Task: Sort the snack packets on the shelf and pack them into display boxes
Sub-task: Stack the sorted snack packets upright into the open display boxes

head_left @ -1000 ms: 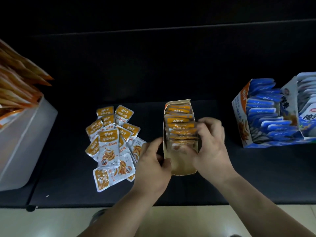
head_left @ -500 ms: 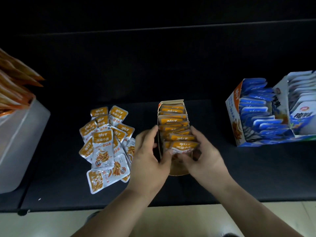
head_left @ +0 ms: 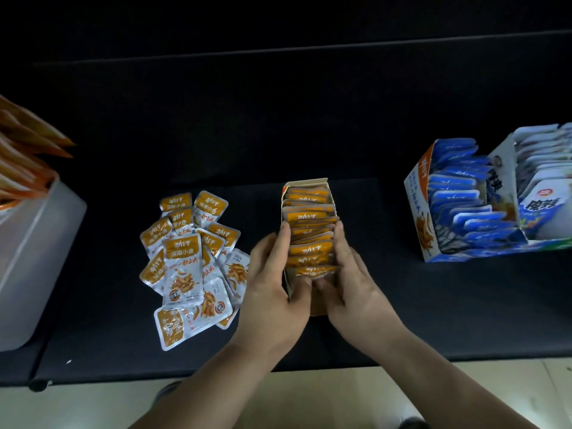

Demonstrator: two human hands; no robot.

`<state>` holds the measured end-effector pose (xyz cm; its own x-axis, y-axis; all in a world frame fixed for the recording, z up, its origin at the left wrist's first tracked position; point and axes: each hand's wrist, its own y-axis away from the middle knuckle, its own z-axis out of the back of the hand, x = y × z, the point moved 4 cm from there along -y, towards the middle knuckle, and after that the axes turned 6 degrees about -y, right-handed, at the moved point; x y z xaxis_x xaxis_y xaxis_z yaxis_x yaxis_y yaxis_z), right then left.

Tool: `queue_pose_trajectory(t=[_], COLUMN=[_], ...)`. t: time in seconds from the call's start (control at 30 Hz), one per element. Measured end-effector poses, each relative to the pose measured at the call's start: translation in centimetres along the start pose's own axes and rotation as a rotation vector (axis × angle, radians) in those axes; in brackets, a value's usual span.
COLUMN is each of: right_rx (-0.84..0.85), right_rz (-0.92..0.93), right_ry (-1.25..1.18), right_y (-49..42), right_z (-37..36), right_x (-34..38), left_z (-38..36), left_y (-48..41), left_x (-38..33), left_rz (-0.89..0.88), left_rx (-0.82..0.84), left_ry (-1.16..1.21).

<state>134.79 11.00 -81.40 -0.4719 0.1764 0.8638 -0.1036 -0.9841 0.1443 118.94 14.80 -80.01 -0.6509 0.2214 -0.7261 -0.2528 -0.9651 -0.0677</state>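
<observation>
We see the display box (head_left: 307,183) at the middle of the shelf (head_left: 418,311), near its front edge, with orange packets (head_left: 310,249) standing in a row inside. Our left hand (head_left: 272,292) grips its left wall, fingers outside and thumb at the front packet, while our right hand (head_left: 356,289) presses fairly straight fingers against the row's right side. A loose pile (head_left: 192,258) of matching packets lies just left of the box.
</observation>
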Motion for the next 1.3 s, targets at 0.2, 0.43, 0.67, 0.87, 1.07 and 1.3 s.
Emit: queue_pose_trajectory(t=[0.2, 0.43, 0.67, 0.87, 1.07, 1.3], right_rx=[-0.078, -0.027, -0.093, -0.19, -0.241, -0.261], right_rz=[-0.032, 0.01, -0.132, -0.041, -0.006, -0.058], right_ry=[-0.117, -0.154, -0.061, 0.237, 0.377, 0.176], right_y=[0.2, 0.8, 0.3, -0.5, -0.6, 0.1], right_z=[0.6, 0.2, -0.1, 0.0, 0.4, 1.3], right_x=[-0.8, -1.3, -2.5, -1.2, -0.6, -1.9], left_z=[-0.2, -1.1, -2.1, -2.2, -2.3, -2.0], left_y=[0.0, 0.8, 1.0, 0.8, -0.5, 0.0], left_x=[1.4, 0.2, 2.0, 1.9, 1.4, 2.3], left_rz=[0.144, 0.151, 0.202, 0.198, 0.209, 0.29], left_rx=[0.043, 0.141, 0.169, 0.17, 0.151, 0.127], left_ry=[0.137, 0.198, 0.141, 0.131, 0.186, 0.224])
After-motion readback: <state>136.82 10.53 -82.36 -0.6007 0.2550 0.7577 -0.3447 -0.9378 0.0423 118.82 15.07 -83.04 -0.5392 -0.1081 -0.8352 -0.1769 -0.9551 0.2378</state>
